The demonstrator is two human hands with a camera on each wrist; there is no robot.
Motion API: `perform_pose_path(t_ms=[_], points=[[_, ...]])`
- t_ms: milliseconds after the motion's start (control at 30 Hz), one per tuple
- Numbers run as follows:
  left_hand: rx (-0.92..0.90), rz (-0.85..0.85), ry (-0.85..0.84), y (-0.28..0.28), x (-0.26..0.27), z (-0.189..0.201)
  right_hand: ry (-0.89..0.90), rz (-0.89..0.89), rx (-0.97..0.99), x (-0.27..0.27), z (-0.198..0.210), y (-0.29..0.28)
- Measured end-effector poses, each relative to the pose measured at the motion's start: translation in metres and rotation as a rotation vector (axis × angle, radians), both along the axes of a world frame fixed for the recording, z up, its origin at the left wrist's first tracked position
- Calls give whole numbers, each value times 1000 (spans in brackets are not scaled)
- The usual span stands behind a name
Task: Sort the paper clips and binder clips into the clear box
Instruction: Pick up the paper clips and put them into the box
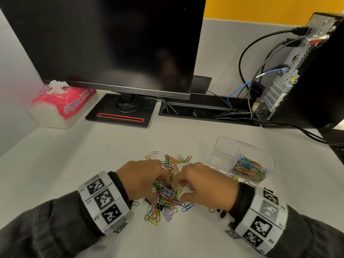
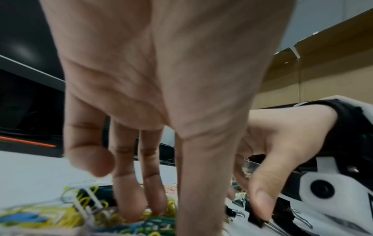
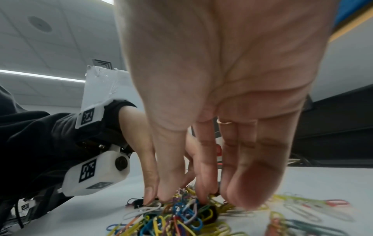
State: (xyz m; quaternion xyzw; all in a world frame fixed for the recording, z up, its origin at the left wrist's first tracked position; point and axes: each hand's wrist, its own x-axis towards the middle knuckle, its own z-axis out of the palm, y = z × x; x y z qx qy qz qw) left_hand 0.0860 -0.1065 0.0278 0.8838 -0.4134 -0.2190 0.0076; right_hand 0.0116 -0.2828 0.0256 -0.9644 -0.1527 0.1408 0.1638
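A heap of coloured paper clips (image 1: pixel 167 200) lies mid-table, with a lilac binder clip (image 1: pixel 168 216) at its near edge. My left hand (image 1: pixel 162 181) and right hand (image 1: pixel 179 189) meet over the heap, fingertips down in the clips. In the left wrist view the left hand (image 2: pixel 165 215) pokes straight fingers into yellow clips (image 2: pixel 60 215), and the right thumb touches a black binder clip (image 2: pixel 256 218). The right hand (image 3: pixel 184 198) presses its fingertips into the tangle (image 3: pixel 181 215). The clear box (image 1: pixel 219 157) stands to the right, with paper clips (image 1: pixel 250 168) in its nearer compartment.
A black monitor (image 1: pixel 111 43) on a stand base (image 1: pixel 121 110) fills the back. A pink tissue pack (image 1: pixel 63 103) sits back left. A computer tower (image 1: pixel 307 71) with cables (image 1: pixel 247 58) stands back right. Stray binder clips (image 1: pixel 222 213) lie by my right wrist.
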Motion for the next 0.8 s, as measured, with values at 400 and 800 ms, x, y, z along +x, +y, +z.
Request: perform_pose_path(t_ms=[400, 800], points=[[-42, 72, -77, 20, -4, -6, -51, -145, -52, 27, -18, 35], [-29, 76, -141, 28, -16, -6, 13, -137, -21, 34, -23, 41]])
